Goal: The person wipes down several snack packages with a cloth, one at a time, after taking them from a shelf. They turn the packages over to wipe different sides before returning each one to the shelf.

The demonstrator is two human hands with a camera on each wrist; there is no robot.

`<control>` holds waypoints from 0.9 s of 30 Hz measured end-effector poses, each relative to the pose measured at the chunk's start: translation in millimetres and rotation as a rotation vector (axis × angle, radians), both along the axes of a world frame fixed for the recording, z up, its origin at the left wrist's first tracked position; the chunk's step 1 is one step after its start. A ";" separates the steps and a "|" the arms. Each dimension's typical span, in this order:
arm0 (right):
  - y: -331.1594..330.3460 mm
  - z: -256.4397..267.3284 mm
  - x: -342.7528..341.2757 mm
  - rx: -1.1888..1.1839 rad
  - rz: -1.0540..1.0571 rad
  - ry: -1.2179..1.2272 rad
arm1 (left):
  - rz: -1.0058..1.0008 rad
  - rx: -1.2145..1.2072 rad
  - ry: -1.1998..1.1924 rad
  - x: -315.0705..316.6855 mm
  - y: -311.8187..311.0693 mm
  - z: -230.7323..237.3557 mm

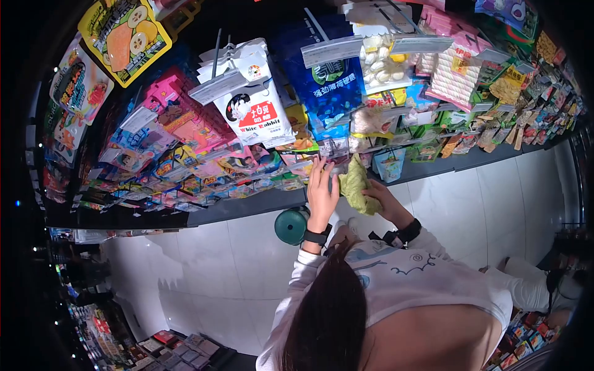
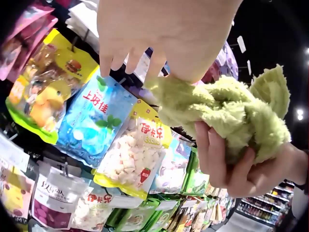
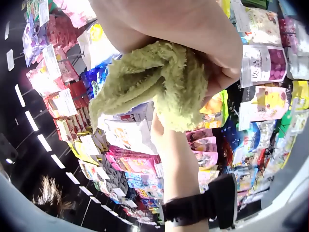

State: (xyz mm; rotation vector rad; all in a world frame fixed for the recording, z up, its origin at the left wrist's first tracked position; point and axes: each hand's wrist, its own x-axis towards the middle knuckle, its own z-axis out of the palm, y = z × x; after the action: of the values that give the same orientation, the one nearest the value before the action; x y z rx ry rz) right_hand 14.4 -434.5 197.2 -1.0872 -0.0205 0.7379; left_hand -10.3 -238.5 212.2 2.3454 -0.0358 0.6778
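Note:
A crumpled green fuzzy cloth [image 1: 357, 187] is gripped by the right hand [image 1: 388, 203], whose fingers curl round its lower part in the left wrist view. The left hand [image 1: 323, 190] is raised beside the cloth with its fingers extended towards the hanging packets. In the left wrist view the left hand [image 2: 164, 36] lies over the cloth's [image 2: 227, 108] upper left end; whether they touch is unclear. The right wrist view shows the cloth [image 3: 159, 82] bunched under the right hand [image 3: 183, 24], with the left forearm behind it.
Candy packets hang on hooks ahead, among them a White Rabbit bag [image 1: 257, 111] and a blue bag [image 1: 331, 93]. Price tags [image 1: 219, 86] stick out on the hooks. A round green object [image 1: 291, 226] stands on the tiled floor [image 1: 204, 272]. Another person [image 1: 526, 284] is at the right.

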 end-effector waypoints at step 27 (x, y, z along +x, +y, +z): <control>94.6 56.7 44.2 -0.145 -0.466 -0.559 | -0.028 0.021 -0.446 28.3 82.4 102.1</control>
State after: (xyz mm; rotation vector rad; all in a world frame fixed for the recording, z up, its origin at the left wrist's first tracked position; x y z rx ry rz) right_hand 58.6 -339.9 254.0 -1.3475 -0.1856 0.0047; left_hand 18.0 -156.1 314.3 2.1643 -0.2743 1.1768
